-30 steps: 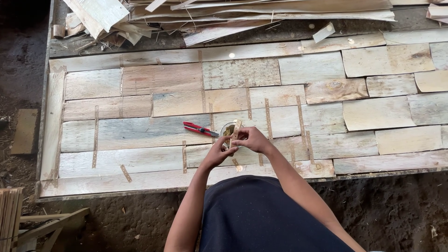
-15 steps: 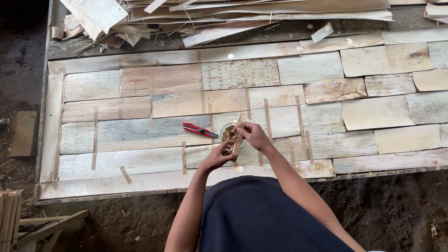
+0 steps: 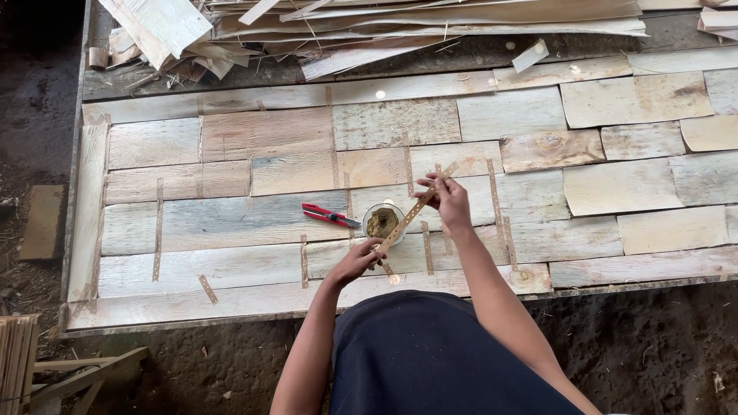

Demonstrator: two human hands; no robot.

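Observation:
A long thin brown tape strip (image 3: pixel 413 210) stretches diagonally between both hands, above a sheet of pieced wood veneer (image 3: pixel 231 200). My left hand (image 3: pixel 357 261) pinches its lower end near the front edge. My right hand (image 3: pixel 449 199) holds its upper end farther back. Under the strip stands a small round cup of brownish paste (image 3: pixel 382 223). A red utility knife (image 3: pixel 329 216) lies just left of the cup. Several similar strips are stuck across the veneer seams.
A pile of loose veneer scraps (image 3: pixel 323 31) lies along the far side of the table. Thin wooden slats (image 3: pixel 17 357) stand at the lower left on the dirt floor. More veneer pieces (image 3: pixel 638 154) extend to the right.
The hands were together over the cup holding the strip; they have moved apart, right hand back and left hand toward me, pulling the strip out straight.

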